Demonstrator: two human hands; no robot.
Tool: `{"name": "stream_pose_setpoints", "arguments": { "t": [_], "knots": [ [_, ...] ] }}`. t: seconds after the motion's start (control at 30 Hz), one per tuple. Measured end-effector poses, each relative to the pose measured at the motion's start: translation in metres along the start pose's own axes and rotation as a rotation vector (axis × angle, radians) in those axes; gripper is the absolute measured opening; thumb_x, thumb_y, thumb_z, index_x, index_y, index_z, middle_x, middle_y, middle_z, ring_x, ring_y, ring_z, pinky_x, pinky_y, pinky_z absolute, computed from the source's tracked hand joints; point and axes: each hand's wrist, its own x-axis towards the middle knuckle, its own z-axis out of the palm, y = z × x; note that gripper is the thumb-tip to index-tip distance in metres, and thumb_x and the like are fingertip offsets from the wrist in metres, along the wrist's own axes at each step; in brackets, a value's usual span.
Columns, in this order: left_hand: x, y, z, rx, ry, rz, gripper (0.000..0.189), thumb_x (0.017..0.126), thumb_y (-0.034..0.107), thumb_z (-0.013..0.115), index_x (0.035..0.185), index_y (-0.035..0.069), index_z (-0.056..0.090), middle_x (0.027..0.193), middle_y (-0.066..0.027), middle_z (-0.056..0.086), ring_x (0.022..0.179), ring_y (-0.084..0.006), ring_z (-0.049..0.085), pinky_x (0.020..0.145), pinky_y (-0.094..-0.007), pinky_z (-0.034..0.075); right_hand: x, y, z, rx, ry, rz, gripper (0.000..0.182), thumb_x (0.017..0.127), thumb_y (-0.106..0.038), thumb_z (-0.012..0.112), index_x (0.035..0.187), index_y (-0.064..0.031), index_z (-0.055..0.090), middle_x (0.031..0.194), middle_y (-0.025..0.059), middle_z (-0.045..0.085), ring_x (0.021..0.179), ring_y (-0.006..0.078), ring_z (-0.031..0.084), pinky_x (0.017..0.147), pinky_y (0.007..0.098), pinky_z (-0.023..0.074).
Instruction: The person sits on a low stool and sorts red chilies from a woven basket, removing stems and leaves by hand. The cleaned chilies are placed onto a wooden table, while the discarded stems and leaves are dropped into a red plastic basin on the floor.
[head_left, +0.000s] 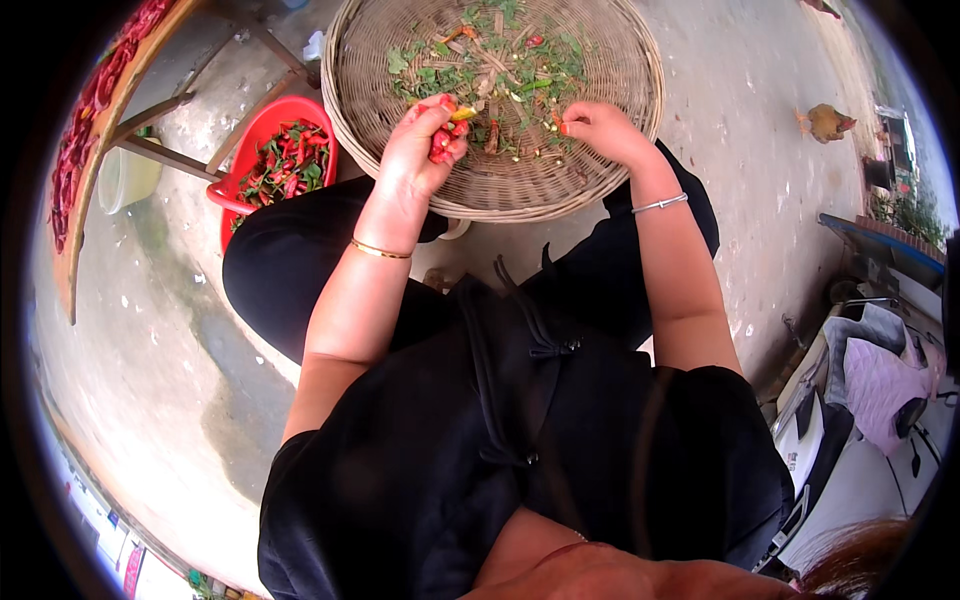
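My left hand (420, 146) is closed around several red chili peppers (442, 142), and a yellowish pepper (463, 114) pokes out by the thumb. It is over the left part of a round, shallow wicker basket (360, 82). Over the basket's right part is my right hand (607, 135), its fingertips brought together low over the scraps. Whether a small piece sits between those fingertips is unclear. Green leaves and stem bits (442, 79) lie scattered in the basket, with a green pepper (535, 85) and a small red pepper (534, 41) among them.
A red plastic basin (240, 169) of red chilies and leaves stands left of my knee. Beyond it are a wooden-legged stand (165, 157), a pale bucket (127, 180) and a board edge (90, 172) carrying red peppers. A chicken (827, 124) and a parked scooter (810, 435) are at right.
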Motion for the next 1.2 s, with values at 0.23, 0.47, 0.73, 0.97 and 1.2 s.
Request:
{"name": "stream_pose_setpoints", "arguments": {
  "t": [0.23, 0.47, 0.73, 0.97, 1.2],
  "knots": [
    [-0.012, -0.032, 0.02, 0.142, -0.103, -0.21, 0.022, 0.083, 0.006, 0.056, 0.104, 0.004, 0.053, 0.079, -0.0045, 0.055, 0.058, -0.0126, 0.049, 0.047, -0.0221, 0.039, -0.014, -0.043, 0.021, 0.461, -0.077, -0.071, 0.014, 0.081, -0.013, 0.059, 0.087, -0.0012, 0.059, 0.076, -0.0003, 0.057, 0.071, 0.0073, 0.05, 0.066, 0.0229, 0.0419],
    [-0.023, -0.033, 0.014, 0.104, -0.094, -0.175, 0.013, 0.082, 0.008, 0.057, 0.094, 0.008, 0.052, 0.091, -0.0087, 0.059, 0.064, -0.0132, 0.052, 0.048, -0.022, 0.04, -0.016, -0.053, 0.032, 0.567, -0.191, -0.054, 0.015, 0.084, -0.018, 0.058, 0.089, -0.0036, 0.06, 0.073, -0.0032, 0.054, 0.064, 0.0047, 0.046, 0.057, 0.019, 0.0385],
    [-0.061, -0.043, 0.014, 0.066, -0.32, -0.165, 0.012, 0.08, 0.008, 0.058, 0.089, 0.006, 0.05, 0.089, -0.0138, 0.058, 0.069, -0.0145, 0.054, 0.047, -0.0208, 0.043, -0.002, -0.04, 0.012, 0.379, 0.053, -0.066, 0.02, 0.082, -0.019, 0.059, 0.092, -0.0017, 0.059, 0.079, 0.0038, 0.06, 0.069, 0.0121, 0.056, 0.065, 0.0258, 0.0457],
    [-0.074, -0.052, 0.018, 0.187, -0.486, -0.291, 0.015, 0.079, 0.01, 0.061, 0.09, 0.004, 0.052, 0.086, -0.0104, 0.058, 0.067, -0.0112, 0.054, 0.051, -0.0191, 0.043, -0.069, -0.038, 0.015, -0.299, -0.094, -0.448, 0.026, 0.073, -0.02, 0.064, 0.093, -0.0045, 0.059, 0.085, 0.008, 0.058, 0.082, 0.0243, 0.057, 0.074, 0.0322, 0.0442],
    [-0.08, -0.058, 0.019, 0.264, -0.491, -0.342, 0.011, 0.08, 0.008, 0.058, 0.09, 0.005, 0.052, 0.085, -0.0095, 0.058, 0.061, -0.0095, 0.051, 0.048, -0.0185, 0.04, -0.087, -0.034, 0.041, -0.558, 0.04, -0.573, 0.039, 0.065, -0.02, 0.067, 0.101, -0.0103, 0.055, 0.092, 0.0037, 0.051, 0.092, 0.0226, 0.05, 0.08, 0.0368, 0.0371]
  ]
}}
